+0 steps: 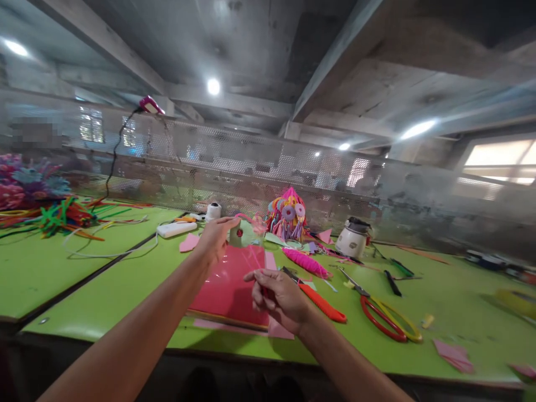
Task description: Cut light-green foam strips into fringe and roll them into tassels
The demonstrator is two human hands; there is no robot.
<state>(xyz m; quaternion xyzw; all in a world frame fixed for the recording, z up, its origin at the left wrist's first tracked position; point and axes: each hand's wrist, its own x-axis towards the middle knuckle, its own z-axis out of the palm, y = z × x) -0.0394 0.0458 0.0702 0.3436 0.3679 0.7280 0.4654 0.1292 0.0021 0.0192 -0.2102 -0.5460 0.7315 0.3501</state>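
Here, beneath both hands [278, 296], a glossy red rectangular board [234, 287].

Grey ceiling [251, 50], bright windows [498, 159]

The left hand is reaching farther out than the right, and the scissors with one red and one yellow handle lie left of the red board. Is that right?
Not quite: the head view shows the scissors to the right of the red board, not the left. The rest stands.
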